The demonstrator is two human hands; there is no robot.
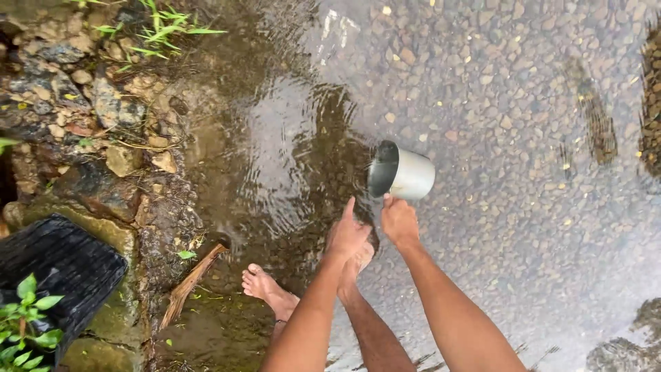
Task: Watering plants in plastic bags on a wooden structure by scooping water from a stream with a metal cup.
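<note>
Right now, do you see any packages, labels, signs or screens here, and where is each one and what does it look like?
None show: no package, label, sign or screen.
Metal pot: plain silver cylinder, tipped on its side over the shallow water, held by the right hand; left hand beside it, not gripping.
Black crate: dark ribbed box on the stony bank at the left, no visible label.

Bare forearms, no sleeves, hands (pixel 372 231) ungloved — bare feet (pixel 268 289) too, a thin band at one ankle.
</note>
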